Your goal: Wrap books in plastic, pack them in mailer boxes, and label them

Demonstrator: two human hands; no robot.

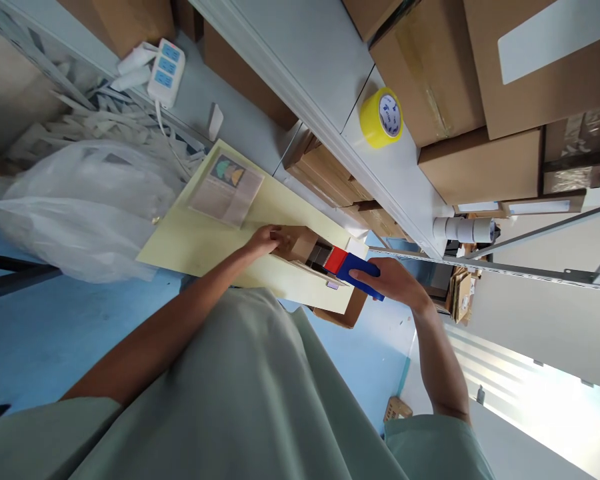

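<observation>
Beside a shelf (325,40) of cartons (427,73), the pale yellow desk (173,243) carries an open box (300,245), its long axis running along the desk's length. From here I see the left hand (264,241) with its grip closed on one end; the right hand's (393,279) grip wraps a blue object (353,267) at the other, roughly in line with the box, red end (336,259) pointing toward the left hand.

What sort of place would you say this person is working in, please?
Probably a packing or storage area, though I can't be certain: cardboard boxes stand on a grey shelf, with a roll of yellow tape beside them.
</observation>
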